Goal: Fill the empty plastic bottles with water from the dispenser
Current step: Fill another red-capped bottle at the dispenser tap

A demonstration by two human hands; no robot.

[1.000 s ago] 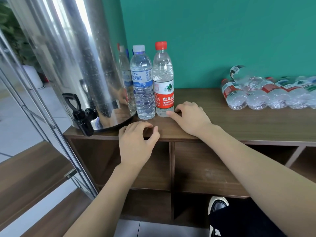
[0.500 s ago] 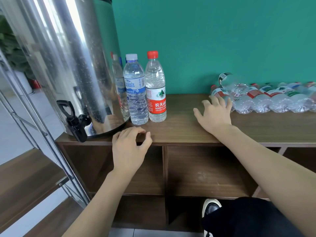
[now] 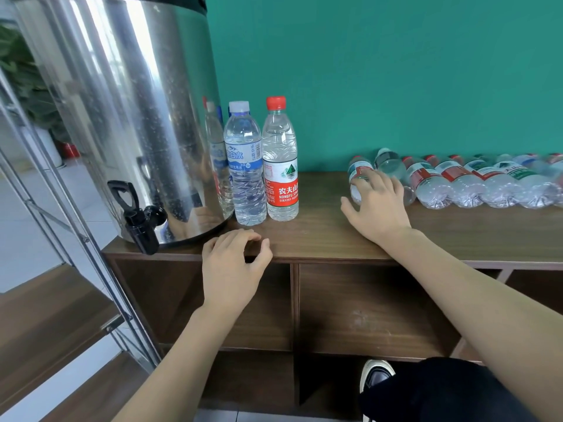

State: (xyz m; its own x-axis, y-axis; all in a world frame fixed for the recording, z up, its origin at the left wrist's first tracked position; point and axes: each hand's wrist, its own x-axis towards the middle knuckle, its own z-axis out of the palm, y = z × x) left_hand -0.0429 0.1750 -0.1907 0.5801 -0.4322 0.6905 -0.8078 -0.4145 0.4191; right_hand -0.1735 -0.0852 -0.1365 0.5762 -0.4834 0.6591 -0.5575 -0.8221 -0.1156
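Right hand point(image 3: 376, 205) reaches over nearest empty bottle point(image 3: 359, 178) at left end of lying row, fingers spread on it, grip probably not closed yet. Bottle's long axis points away toward wall. Left hand point(image 3: 233, 269) idle, loosely curled at shelf edge point(image 3: 320, 254), farther away.

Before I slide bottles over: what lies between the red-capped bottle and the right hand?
Bare wooden shelf top between the red-capped bottle and right hand, head view.
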